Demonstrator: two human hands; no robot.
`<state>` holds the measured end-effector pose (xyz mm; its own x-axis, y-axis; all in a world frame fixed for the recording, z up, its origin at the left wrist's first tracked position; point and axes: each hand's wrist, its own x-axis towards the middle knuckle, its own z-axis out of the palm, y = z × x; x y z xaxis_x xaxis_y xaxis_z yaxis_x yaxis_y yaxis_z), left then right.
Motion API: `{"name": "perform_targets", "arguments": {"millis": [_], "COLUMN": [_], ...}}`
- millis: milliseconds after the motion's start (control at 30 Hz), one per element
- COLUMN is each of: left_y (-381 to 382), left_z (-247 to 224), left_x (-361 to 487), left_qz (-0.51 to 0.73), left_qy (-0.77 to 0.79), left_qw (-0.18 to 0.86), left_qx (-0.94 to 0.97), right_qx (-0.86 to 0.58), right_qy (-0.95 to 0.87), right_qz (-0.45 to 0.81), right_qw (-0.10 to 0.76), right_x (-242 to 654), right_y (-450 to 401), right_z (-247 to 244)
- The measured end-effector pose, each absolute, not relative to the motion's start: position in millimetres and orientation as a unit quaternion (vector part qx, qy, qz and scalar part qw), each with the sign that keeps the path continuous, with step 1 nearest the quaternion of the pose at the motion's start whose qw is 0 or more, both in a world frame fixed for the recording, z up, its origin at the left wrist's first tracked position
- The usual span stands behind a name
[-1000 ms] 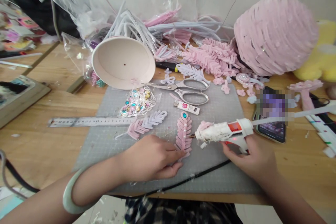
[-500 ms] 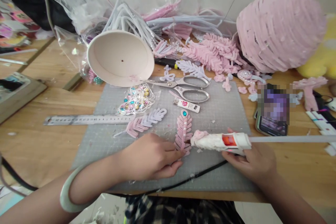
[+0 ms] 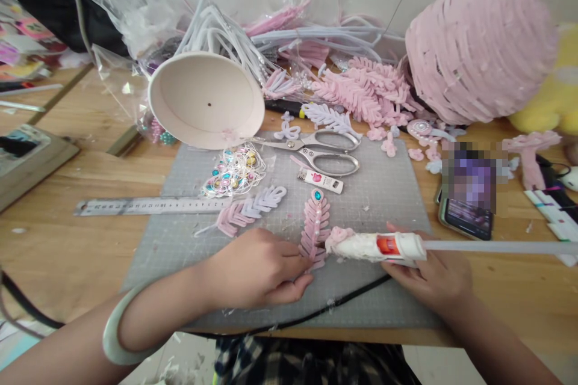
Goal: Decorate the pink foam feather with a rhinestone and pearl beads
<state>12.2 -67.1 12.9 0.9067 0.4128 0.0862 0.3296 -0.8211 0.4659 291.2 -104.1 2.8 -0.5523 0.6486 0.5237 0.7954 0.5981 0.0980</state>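
Observation:
A pink pipe-cleaner feather (image 3: 315, 222) with a blue gem and a row of pearls lies on the grey cutting mat (image 3: 383, 192). My left hand (image 3: 266, 267) is closed on its lower end. In my right hand (image 3: 433, 277) is a white glue gun (image 3: 374, 246), a long glue stick jutting from its back. Its nozzle tip meets the lower part of the feather's middle. A second feather, pink and white (image 3: 250, 209), rests left of the first. Beyond them are a lighter (image 3: 320, 181) and metal scissors (image 3: 311, 147).
A steel ruler (image 3: 149, 206) and beaded silver wire (image 3: 237, 171) lie to the left. Behind stand a cream pot (image 3: 198, 96) and a pink wrapped form (image 3: 481, 48), with piled pink feathers (image 3: 356, 93) between. A phone (image 3: 467, 216) is at right; a black cord (image 3: 343, 299) crosses the mat's front.
The glue gun in my right hand has shifted slightly left and down along the feather. My left hand keeps its hold, nearly still.

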Motion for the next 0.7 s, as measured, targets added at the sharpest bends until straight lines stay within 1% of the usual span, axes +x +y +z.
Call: {"name": "perform_targets", "arguments": {"millis": [433,533,600,700], "left_y": [-67.1,-66.5,-65.5,-63.1], "left_z": [12.6,13.8,15.3,18.7], "left_x": [12.7,12.4,11.5,9.8], "left_qz": [0.08,0.08,0.078,0.085], "left_qy": [0.197,0.198,0.208,0.234], "left_qw": [0.233,0.25,0.27,0.314], "left_qx": [0.949,0.944,0.937,0.916], "right_qx": [-0.41,-0.423,-0.454,-0.551], "right_qy": [-0.873,-0.865,-0.849,-0.797], "right_qz": [-0.128,-0.145,-0.143,-0.078], "right_qw": [0.23,0.227,0.228,0.234], "right_x": [296.6,297.3,296.1,292.5], "right_y": [-105.0,-105.9,-106.1,-103.9], "right_z": [-0.4,-1.7,-1.5,2.0]}}
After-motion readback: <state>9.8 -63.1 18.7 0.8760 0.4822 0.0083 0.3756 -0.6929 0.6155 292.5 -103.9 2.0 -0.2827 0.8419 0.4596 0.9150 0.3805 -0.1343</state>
